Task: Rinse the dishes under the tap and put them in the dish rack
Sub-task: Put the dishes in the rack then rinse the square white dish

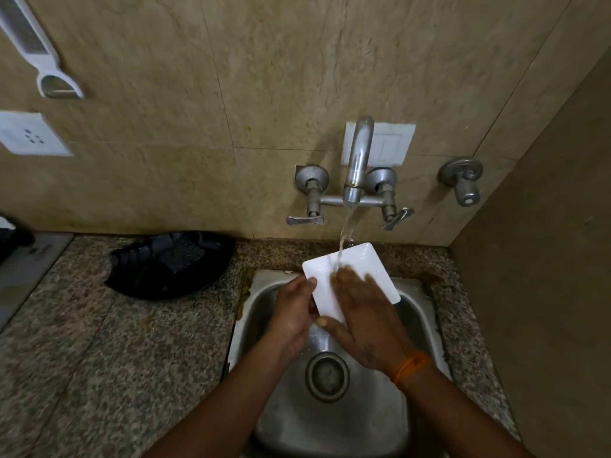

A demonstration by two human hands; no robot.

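While left hand (292,309) pinches white plate (360,276) edge, right hand (360,322) spread flat on it (under tap stream).

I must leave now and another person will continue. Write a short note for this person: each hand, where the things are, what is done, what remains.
Left hand: grips the left edge of the white rectangular dish, holding it over the sink.
Right hand: lies flat on the dish, fingers straight, rubbing its face.
Tap: running; the stream lands on the dish.
Done: rinsing of this dish is under way.
Left: finish the rinse, put the dish in the dish rack, which is not in view, then shut the tap. No other dishes are visible in the sink.
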